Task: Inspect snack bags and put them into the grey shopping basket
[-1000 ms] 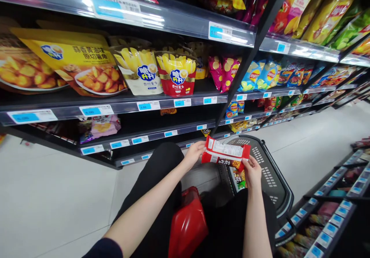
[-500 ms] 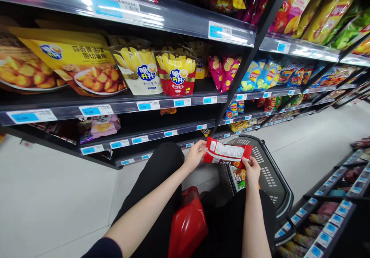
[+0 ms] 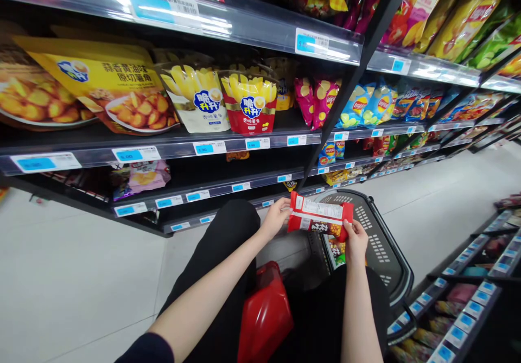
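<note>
Packet (image 3: 320, 217), red w/ a white label panel facing up, held flat between both hands right above the black shopping basket (image 3: 378, 243). Left hand (image 3: 277, 217) pinches the packet's left end, thumb on top, fingers tucked under. Right hand (image 3: 355, 238) pinches the lower right corner, thumb over the edge. Neither grip is deep, just edges, so if one hand lets go the thing probably swings down off the other pinch. Good news: basket's directly below, w/ a few snacks already inside, so a drop prob lands in there, not on the floor.

Bigger worry imo: person's crouched low, knees up, a red basket handle (image 3: 264, 314) sitting between the legs. Any lean fwd and that handle could get knocked. Shelf (image 3: 211, 147) to the left is close by too, w/ stand-up fries pouches (image 3: 248, 102) perched near its front edge; a careless elbow could tip one. Low shelf on the right (image 3: 456, 319) also crowds the right arm.
</note>
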Demonstrator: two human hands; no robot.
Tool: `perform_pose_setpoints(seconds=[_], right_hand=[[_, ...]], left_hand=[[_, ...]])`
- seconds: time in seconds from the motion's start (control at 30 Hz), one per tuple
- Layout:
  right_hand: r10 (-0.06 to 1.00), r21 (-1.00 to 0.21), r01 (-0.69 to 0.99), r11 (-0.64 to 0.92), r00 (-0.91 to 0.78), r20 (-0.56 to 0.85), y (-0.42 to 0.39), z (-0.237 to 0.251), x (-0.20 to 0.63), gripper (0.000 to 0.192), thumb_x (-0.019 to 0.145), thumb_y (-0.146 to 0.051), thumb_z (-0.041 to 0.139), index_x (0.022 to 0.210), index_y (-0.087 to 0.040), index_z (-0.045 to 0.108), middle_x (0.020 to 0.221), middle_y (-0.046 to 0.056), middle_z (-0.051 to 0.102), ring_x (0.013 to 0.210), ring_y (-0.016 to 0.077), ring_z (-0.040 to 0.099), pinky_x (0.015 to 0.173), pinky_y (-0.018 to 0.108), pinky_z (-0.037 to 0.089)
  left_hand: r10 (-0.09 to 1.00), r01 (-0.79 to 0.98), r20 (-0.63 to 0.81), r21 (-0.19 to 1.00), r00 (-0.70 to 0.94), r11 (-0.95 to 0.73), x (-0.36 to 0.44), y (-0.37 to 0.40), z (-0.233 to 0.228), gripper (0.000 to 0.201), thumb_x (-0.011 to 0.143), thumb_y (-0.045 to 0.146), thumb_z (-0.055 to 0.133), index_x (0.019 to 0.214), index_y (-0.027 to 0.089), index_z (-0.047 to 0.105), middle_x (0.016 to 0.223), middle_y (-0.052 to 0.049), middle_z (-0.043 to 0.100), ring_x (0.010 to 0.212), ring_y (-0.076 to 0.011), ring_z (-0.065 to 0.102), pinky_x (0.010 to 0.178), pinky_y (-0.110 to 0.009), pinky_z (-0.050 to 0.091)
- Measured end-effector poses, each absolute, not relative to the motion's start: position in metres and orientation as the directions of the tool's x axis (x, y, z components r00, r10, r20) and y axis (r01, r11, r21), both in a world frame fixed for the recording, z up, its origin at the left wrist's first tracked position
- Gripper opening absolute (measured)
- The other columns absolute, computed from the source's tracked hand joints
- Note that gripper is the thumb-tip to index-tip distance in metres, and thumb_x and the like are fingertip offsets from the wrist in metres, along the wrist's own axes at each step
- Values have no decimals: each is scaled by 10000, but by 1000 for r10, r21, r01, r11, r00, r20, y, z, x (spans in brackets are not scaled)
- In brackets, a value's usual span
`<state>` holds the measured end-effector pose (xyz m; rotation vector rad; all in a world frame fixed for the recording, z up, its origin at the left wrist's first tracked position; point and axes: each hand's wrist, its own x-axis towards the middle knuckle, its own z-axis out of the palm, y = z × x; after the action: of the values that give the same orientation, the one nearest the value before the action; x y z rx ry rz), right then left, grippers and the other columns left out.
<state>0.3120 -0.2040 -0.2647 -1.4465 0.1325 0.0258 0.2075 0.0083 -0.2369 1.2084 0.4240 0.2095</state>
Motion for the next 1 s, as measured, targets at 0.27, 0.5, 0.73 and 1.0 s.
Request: perform_pose_setpoints(seconds=[0.27, 0.5, 0.73, 1.0], right_hand=[[-6, -966, -152, 208, 988, -157, -202, -258, 308, 402, 498, -388, 761, 790, -157, 610, 630, -9, 624, 519, 132, 554, 529, 263, 452], [199, -956, -208, 209, 966, -167, -204, -234, 296, 307, 537, -356, 736, 754, -169, 626, 687, 24, 653, 556, 156, 577, 554, 277, 457], [348, -989, -144, 37, 930, -123, -171, -212, 269, 206, 639, -357, 667, 719, -171, 632, 600, -17, 594, 533, 112, 516, 525, 220, 398], [-136, -960, -232, -156, 968, -211, -287, -259, 328, 276, 653, -423, 677, 695, -152, 646, 496, -7, 567, 452, 134, 530, 470, 242, 415]], left_hand=[[220, 252, -404, 827, 888, 502, 206, 11, -241, 552, 556, 70, 513, 1091, 207, 509, 972, -55, 617, 675, -149, 605, 488, -227, 487], [-512, 564, -296, 644, 806, 517, 182, 34, -213, 591, 581, 173, 630, 1165, 167, 544, 1136, -118, 597, 896, -249, 627, 701, -340, 517], [-537, 721, -496, 577, 682, 383, 182, 18, -219, 623, 469, 77, 698, 1071, 189, 579, 885, -58, 702, 813, -274, 661, 726, -377, 515], [-180, 595, -627, 552, 758, 585, 191, 33, -235, 515, 445, 224, 660, 957, 185, 610, 728, -55, 711, 748, -316, 662, 691, -441, 524]])
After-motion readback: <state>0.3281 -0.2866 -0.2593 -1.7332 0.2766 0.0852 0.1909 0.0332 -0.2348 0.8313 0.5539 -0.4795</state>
